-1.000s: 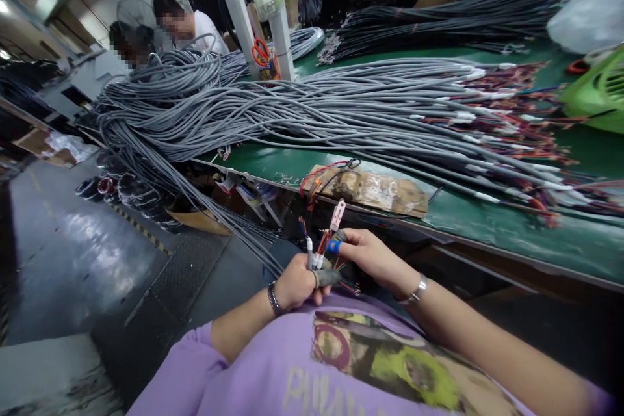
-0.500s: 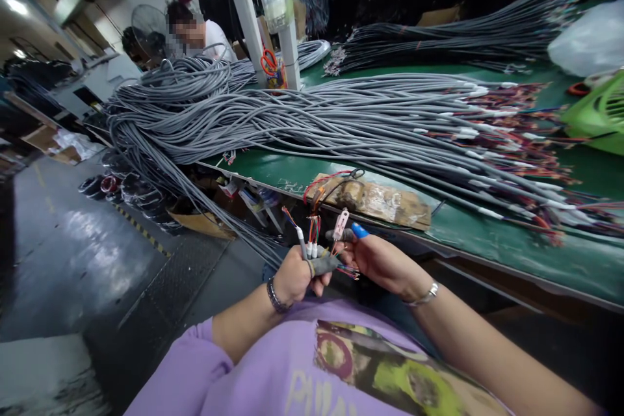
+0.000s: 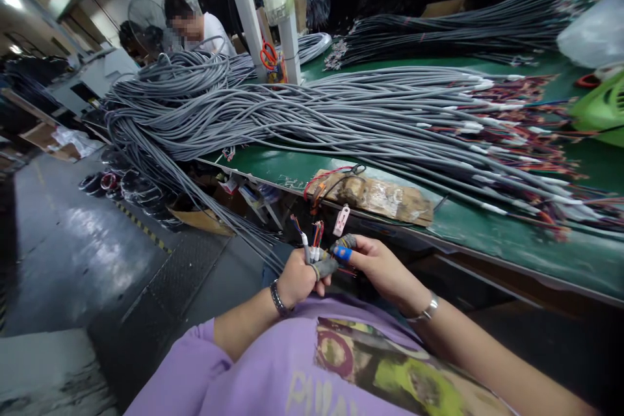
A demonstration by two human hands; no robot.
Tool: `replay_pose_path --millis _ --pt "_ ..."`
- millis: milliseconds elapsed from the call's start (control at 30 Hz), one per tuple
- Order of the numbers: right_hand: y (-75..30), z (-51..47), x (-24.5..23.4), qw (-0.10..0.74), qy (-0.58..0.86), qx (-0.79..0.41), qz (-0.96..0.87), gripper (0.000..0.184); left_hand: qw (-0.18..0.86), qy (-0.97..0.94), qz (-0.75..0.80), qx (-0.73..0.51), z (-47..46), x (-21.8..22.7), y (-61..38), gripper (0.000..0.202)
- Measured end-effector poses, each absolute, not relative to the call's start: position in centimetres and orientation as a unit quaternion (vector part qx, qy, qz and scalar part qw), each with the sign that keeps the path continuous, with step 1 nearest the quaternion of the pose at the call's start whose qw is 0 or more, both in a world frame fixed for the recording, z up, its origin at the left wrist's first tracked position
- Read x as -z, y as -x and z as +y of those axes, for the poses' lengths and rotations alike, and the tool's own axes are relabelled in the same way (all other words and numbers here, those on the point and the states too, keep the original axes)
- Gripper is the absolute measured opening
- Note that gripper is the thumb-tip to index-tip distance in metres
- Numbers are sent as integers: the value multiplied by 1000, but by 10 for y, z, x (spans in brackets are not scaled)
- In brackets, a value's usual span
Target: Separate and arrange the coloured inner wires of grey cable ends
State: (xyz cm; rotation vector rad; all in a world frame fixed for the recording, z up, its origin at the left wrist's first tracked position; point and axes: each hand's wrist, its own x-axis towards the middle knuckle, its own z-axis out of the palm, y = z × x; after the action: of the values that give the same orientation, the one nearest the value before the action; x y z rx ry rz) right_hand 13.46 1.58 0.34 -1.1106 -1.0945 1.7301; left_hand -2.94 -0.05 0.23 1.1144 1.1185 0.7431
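My left hand (image 3: 298,275) is closed around the ends of several grey cables (image 3: 305,248). White sleeves and coloured wires (image 3: 318,231) stick up above its fist, and more wire tips point out to the right below the thumb. A grey finger cover wraps the left thumb. Right beside it, my right hand (image 3: 373,263) pinches thumb against forefinger at the coloured wires; the exact strands are hidden by the fingertips. Blue tape is round the right thumb and a grey cover on the forefinger. A small white tag-like piece (image 3: 341,221) hangs at the bench edge just above.
A large bundle of grey cables (image 3: 292,107) lies across the green bench (image 3: 287,172). A taped cardboard piece (image 3: 385,198) sits at its front edge. Behind are black cables (image 3: 439,32), a green basket (image 3: 602,107) and a post (image 3: 285,52). A co-worker (image 3: 214,32) is at the far left.
My right thumb has come down against the forefinger, closing the pinch near the left hand. The left hand keeps its hold on the cables.
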Motion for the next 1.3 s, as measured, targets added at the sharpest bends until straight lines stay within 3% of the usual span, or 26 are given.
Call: replay_pose_path --millis 367,567,867,967,1100,1233,1300 --pt "-125 10 10 449 466 -644 -407 31 623 -458 510 -377 -6 2 28 48" --pt "-122 9 9 441 447 -681 -377 28 622 -506 500 -326 -7 0 29 48" --pt "-133 20 11 509 446 -700 -228 28 629 -479 491 -366 -8 2 31 49" --pt "-141 26 14 496 425 -730 -202 23 645 -452 485 -381 -6 0 33 50" --pt "-144 36 13 451 408 -772 -187 28 681 -417 469 -377 -3 -9 31 50" --pt "-141 44 3 408 346 -801 -267 34 699 -396 460 -377 2 -16 24 50" --pt "-137 45 0 426 368 -764 -315 38 699 -396 452 -387 5 -16 21 48"
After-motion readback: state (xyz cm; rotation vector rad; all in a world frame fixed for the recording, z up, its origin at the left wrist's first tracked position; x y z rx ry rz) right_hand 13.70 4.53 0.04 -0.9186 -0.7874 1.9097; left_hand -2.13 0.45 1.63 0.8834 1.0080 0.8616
